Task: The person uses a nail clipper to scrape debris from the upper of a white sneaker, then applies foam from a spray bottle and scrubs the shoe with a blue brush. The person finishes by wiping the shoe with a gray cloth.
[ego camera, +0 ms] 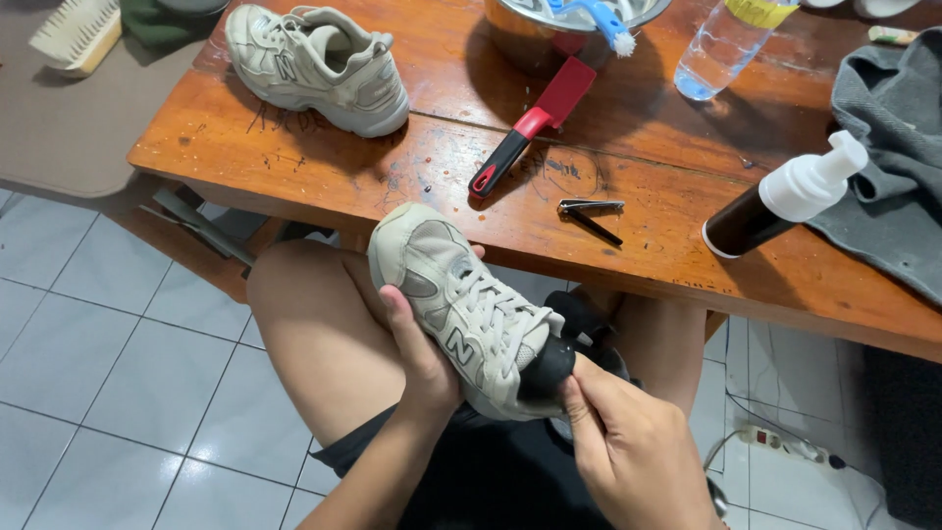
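Observation:
A beige laced sneaker [461, 304] rests over my lap, toe pointing toward the table. My left hand [417, 348] cradles it from below along its left side. My right hand [623, 442] pinches the dark lining at the heel opening [548, 368]. The matching sneaker [319, 64] stands on the wooden table [294, 167] at the far left.
On the table lie a red-and-black brush handle [530, 128], nail clippers [589, 211], a dark pump bottle with white top [780, 196], a metal bowl [559, 25], a clear bottle [721, 49] and a grey cloth [893, 147]. A power strip [785, 447] lies on the tiled floor.

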